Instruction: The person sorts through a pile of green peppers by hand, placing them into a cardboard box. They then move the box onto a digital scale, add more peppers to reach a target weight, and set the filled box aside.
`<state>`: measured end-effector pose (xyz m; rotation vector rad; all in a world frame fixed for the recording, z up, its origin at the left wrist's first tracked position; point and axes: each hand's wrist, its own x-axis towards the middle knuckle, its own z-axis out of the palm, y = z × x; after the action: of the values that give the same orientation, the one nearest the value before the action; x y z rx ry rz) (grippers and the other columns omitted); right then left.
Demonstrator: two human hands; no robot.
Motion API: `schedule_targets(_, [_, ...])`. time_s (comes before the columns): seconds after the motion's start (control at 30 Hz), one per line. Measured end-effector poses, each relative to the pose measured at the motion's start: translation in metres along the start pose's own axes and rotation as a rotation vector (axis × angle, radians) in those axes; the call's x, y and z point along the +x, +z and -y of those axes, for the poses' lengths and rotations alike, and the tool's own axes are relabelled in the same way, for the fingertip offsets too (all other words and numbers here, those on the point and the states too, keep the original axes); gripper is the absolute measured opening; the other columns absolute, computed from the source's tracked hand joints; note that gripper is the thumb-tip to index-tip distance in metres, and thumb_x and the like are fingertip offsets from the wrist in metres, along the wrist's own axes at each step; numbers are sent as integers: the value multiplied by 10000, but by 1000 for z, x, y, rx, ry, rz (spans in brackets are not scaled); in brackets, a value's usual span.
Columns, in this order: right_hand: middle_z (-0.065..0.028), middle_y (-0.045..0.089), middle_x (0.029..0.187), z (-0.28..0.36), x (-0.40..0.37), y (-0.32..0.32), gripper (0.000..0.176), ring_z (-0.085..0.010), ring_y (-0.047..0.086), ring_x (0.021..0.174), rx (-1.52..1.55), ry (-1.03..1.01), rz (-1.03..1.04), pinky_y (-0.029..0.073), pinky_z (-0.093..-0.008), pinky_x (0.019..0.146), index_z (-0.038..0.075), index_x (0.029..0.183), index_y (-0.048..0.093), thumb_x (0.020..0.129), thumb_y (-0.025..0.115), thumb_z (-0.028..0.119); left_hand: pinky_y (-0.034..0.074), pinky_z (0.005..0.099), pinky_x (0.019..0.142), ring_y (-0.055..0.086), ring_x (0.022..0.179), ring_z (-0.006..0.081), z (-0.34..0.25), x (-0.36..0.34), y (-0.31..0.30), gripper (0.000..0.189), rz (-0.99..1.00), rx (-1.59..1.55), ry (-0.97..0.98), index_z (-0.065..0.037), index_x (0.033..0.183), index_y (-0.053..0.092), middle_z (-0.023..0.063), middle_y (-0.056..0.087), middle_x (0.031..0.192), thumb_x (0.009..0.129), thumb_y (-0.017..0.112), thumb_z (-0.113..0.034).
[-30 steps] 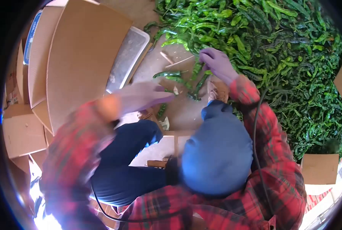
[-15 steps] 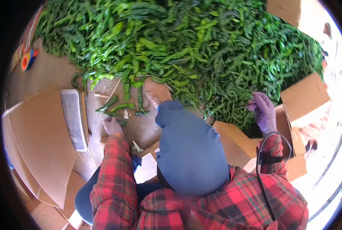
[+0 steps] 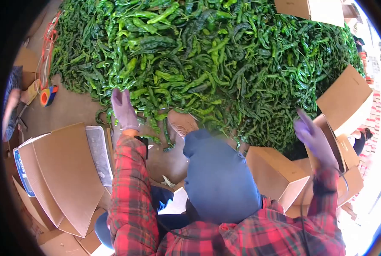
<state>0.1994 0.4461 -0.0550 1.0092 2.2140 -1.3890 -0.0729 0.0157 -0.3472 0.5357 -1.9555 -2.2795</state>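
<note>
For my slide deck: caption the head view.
Gloved left hand reaches into green pepper pile; right hand hovers above cardboard boxes.

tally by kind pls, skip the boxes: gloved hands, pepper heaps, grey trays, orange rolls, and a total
gloved hands: 2 (left hand, right hand)
green pepper heap: 1
grey tray: 1
orange roll: 1
total: 5
</note>
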Motion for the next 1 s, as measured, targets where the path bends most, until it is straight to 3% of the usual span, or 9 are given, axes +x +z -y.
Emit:
schedule_targets(0.1, [-168,459,1439,31,144,43,853,-235,487,1277,15,-242,95,383,-342,1070,-18,1529,165,938,622,394,394,303,1030,497,1204,194,-33,45,0,575,10,253,143,59,1361,445,142,518,1320,917,691,-211])
schedule_targets(0.2, [-208,539,1361,82,253,91,745,-252,527,1256,67,-472,-33,405,-333,1058,-64,1466,307,942,608,372,382,325,1037,537,1169,229,-55,82,21,602,90,375,236,66,1351,473,162,526,1344,918,683,-296])
schedule_targets(0.27, [-209,586,1300,132,276,141,765,-271,552,1230,335,-306,177,437,-334,1025,-75,1425,371,896,638,409,363,321,1054,516,1209,235,-54,104,45,624,95,453,193,77,1363,457,172,500,1388,950,626,-359])
schedule_targets(0.37, [-213,624,1164,132,351,251,744,-328,591,1133,-233,-371,-226,467,-385,980,-81,1327,450,801,664,401,288,396,1126,375,1357,371,50,171,37,739,293,1178,688,37,1441,374,235,384,1490,942,558,-476])
schedule_targets(0.4, [-219,626,1117,131,359,274,716,-347,603,1087,-493,-372,-429,472,-408,964,-81,1283,478,770,668,381,272,404,1131,363,1361,377,49,155,46,758,243,1092,596,27,1449,366,232,389,1487,931,570,-487])
schedule_targets(0.53, [-219,606,1105,114,355,286,614,-380,599,1027,-170,-439,-389,472,-427,926,-35,1233,512,749,654,317,253,429,1131,352,1350,384,13,85,72,819,100,793,279,4,1463,352,222,417,1467,883,632,-502])
schedule_targets(0.8, [-225,627,1026,146,306,263,488,-370,605,1005,-117,-785,-260,477,-440,896,-4,1171,563,795,591,306,301,470,1085,448,1239,356,0,45,72,731,175,935,570,0,1354,462,190,533,1313,788,752,-361])
schedule_targets(0.9, [-262,642,1065,155,374,293,511,-396,622,1028,-520,-607,-235,492,-454,902,-66,1093,557,792,575,347,299,468,1091,449,1250,367,-3,48,67,752,187,930,570,2,1362,450,191,529,1319,786,752,-376])
schedule_targets(1.0, [-282,643,1092,166,353,299,557,-408,618,1052,-402,-413,-239,484,-436,935,-84,1087,556,773,602,373,339,445,1061,450,1253,344,-23,48,50,649,166,1007,516,-13,1332,508,185,519,1340,830,738,-356])
